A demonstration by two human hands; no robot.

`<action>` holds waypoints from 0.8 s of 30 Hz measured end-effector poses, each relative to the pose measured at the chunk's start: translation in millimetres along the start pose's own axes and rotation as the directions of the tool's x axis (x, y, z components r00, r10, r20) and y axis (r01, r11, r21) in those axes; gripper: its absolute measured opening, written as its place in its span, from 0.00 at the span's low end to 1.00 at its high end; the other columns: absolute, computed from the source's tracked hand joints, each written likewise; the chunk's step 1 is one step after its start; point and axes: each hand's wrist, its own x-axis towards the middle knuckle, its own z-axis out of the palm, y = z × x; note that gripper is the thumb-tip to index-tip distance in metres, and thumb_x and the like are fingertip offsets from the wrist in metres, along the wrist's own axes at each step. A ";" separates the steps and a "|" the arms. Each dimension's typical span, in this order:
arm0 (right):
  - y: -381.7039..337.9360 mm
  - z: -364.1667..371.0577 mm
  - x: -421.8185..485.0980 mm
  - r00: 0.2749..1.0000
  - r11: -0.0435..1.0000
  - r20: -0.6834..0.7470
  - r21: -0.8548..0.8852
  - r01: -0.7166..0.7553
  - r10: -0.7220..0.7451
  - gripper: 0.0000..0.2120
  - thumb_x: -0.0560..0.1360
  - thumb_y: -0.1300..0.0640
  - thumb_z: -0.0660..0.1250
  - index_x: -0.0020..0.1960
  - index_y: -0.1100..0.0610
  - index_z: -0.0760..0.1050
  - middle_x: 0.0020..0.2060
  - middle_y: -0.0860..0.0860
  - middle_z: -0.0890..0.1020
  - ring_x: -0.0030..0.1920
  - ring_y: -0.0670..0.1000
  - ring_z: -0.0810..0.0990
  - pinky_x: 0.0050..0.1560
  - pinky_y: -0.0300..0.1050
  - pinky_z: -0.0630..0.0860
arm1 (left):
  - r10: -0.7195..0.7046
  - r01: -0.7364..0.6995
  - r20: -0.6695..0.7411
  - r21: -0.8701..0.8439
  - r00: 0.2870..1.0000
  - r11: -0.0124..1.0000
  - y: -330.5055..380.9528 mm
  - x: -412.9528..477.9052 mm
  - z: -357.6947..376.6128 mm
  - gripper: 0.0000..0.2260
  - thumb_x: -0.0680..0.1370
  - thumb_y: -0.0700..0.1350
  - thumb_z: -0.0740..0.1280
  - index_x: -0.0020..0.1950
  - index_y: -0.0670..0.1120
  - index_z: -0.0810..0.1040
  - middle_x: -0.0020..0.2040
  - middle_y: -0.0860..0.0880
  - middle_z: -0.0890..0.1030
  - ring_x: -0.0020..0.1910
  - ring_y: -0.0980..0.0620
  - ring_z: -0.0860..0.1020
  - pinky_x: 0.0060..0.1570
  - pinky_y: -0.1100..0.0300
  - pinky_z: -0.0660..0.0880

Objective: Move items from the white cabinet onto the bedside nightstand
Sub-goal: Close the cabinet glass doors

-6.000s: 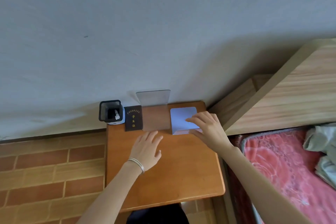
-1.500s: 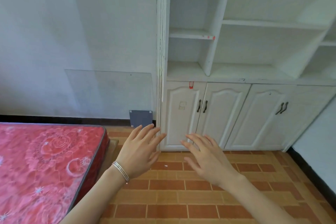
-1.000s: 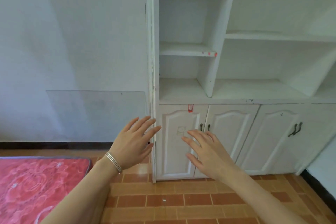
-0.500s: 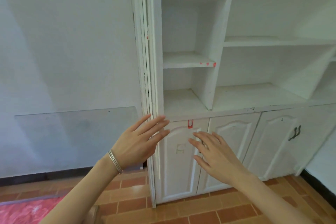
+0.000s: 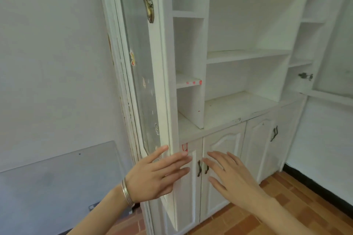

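Now we stand right in front of the white cabinet (image 5: 238,108). It fills the middle and right of our view. Our left hand (image 5: 156,175) is open, with its fingers straight, in front of the bottom edge of the tall glass door (image 5: 141,82). We cannot tell if it touches the door. Our right hand (image 5: 233,177) is open too, with its fingers spread. It is near the two small dark handles (image 5: 199,168) of the lower doors (image 5: 223,150). Both hands are empty.

We think this is the step of looking for a thing to carry. Nothing is picked up yet. The open shelves (image 5: 246,54) look bare to us, apart from little red marks (image 5: 193,82) on one shelf edge. So the things may be behind the shut lower doors, or higher up where we cannot see. The next move likely calls for curling fingers round one dark handle and pulling that door towards us, with the other hand kept out of its way.

The cabinet is painted white, with chips and dirty spots. Its glass door is open on the left and has a long curved metal handle (image 5: 147,0) near the top. The nightstand is not in view.
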 end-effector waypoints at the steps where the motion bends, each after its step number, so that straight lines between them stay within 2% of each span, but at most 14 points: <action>1: 0.3 -1.6 -1.8 1.000 1.000 -0.004 -0.012 -0.020 0.020 0.25 0.81 0.44 0.40 0.65 0.50 0.69 0.61 0.50 0.76 0.60 0.50 0.75 0.60 0.55 0.72 | 0.008 -0.008 -0.021 -0.011 1.000 1.000 -1.0 1.5 3.3 0.17 0.79 0.46 0.52 0.66 0.49 0.72 0.73 0.49 0.64 0.75 0.50 0.56 0.73 0.47 0.48; 3: 1.3 -4.3 -5.8 0.999 0.998 -0.004 -0.041 -0.050 0.049 0.25 0.81 0.44 0.41 0.65 0.51 0.70 0.62 0.50 0.76 0.61 0.50 0.74 0.61 0.55 0.72 | 0.019 -0.021 -0.061 -0.031 0.998 0.999 -2.1 5.1 10.0 0.17 0.79 0.46 0.52 0.66 0.49 0.71 0.72 0.49 0.64 0.74 0.50 0.57 0.73 0.47 0.48; 8: 6.4 -7.5 -13.5 0.993 0.989 0.006 -0.097 -0.113 0.114 0.21 0.77 0.45 0.53 0.66 0.51 0.70 0.63 0.50 0.75 0.62 0.50 0.73 0.62 0.54 0.71 | 0.014 -0.023 -0.129 -0.065 0.992 0.998 0.8 17.3 24.3 0.19 0.79 0.46 0.52 0.61 0.49 0.79 0.72 0.49 0.65 0.75 0.50 0.56 0.73 0.47 0.46; 17: 17.6 -11.2 -25.9 0.980 0.969 0.035 -0.163 -0.185 0.194 0.22 0.78 0.45 0.53 0.67 0.52 0.69 0.64 0.51 0.74 0.63 0.51 0.72 0.63 0.53 0.69 | -0.010 -0.015 -0.259 -0.094 0.966 0.995 9.3 44.8 54.9 0.18 0.78 0.46 0.54 0.59 0.48 0.80 0.69 0.49 0.69 0.75 0.49 0.56 0.73 0.46 0.46; 21: 28.2 -3.6 -26.0 0.975 0.963 0.057 -0.183 -0.200 0.213 0.22 0.78 0.45 0.52 0.68 0.51 0.69 0.64 0.51 0.74 0.63 0.50 0.71 0.64 0.53 0.67 | -0.008 -0.026 -0.294 -0.112 0.956 0.993 10.7 55.7 65.6 0.16 0.77 0.47 0.56 0.61 0.48 0.77 0.69 0.49 0.70 0.74 0.50 0.58 0.73 0.46 0.45; 24: 38.5 0.3 -19.5 0.978 0.968 0.058 -0.171 -0.186 0.198 0.22 0.78 0.45 0.52 0.68 0.52 0.69 0.64 0.51 0.74 0.63 0.51 0.72 0.64 0.53 0.67 | -0.012 -0.022 -0.305 -0.106 0.952 0.994 11.5 64.5 72.0 0.17 0.76 0.46 0.56 0.58 0.49 0.81 0.69 0.50 0.70 0.74 0.50 0.58 0.73 0.47 0.44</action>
